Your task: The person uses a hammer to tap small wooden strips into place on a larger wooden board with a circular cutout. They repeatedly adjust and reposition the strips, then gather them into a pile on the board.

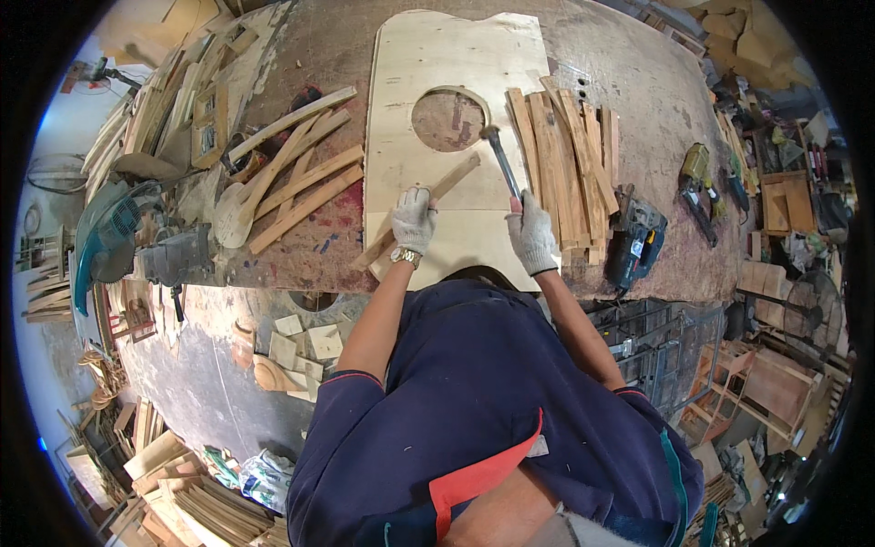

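A pale plywood panel (pixel 401 100) with a round hole and a wavy far edge lies on the workbench in front of me. My left hand (pixel 415 219), in a white knit glove, is closed around a wooden strip (pixel 456 175) that slants across the panel. In my right hand (pixel 532 235), also gloved, is a hammer (pixel 502 162), its fingers wrapped round the handle. The hammer's head rests at or just above the right rim of the hole; I cannot tell if it touches. A watch (pixel 406 257) sits on my left wrist.
Wooden slats (pixel 561 164) lie along the panel's right side, with a power tool (pixel 635 242) beyond them. More strips (pixel 305 187) are piled to the left. A teal saw (pixel 114 232) stands far left. Wood offcuts (pixel 305 351) lie on the floor.
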Demonstrator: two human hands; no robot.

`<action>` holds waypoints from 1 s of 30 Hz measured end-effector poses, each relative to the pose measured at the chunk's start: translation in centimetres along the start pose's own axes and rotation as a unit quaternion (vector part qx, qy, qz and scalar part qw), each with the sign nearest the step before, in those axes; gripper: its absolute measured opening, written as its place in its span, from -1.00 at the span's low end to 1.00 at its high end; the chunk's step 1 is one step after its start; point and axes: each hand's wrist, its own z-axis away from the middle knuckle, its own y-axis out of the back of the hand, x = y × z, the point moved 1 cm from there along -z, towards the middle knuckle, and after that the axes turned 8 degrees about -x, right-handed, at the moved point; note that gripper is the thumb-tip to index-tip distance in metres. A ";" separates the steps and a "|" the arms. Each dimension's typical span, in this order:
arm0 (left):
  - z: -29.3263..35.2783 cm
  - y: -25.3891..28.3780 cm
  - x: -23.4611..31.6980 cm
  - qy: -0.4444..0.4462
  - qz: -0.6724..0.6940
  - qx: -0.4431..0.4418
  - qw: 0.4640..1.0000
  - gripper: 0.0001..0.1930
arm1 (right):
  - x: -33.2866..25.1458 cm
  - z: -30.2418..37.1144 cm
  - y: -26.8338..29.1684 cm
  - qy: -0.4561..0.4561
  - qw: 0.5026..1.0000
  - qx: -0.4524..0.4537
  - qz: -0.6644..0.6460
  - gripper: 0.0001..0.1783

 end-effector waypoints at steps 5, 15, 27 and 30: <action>0.5 0.1 -0.4 -0.014 -0.117 0.056 0.991 -0.53 | -5.7 -0.6 3.2 0.117 0.988 0.094 -0.041 -0.71; 0.6 0.8 0.1 -0.030 -0.087 0.055 0.994 -0.46 | 6.4 -3.9 -4.2 -0.004 0.994 -0.096 0.044 -0.48; 0.8 1.8 -1.4 0.010 -0.057 -0.004 0.998 -0.70 | 10.4 1.6 -6.0 -0.121 0.973 -0.043 -0.194 -0.41; -1.0 1.4 -0.1 -0.044 -0.033 0.002 0.998 -0.70 | 10.0 1.3 -5.8 -0.088 0.980 -0.022 -0.178 -0.41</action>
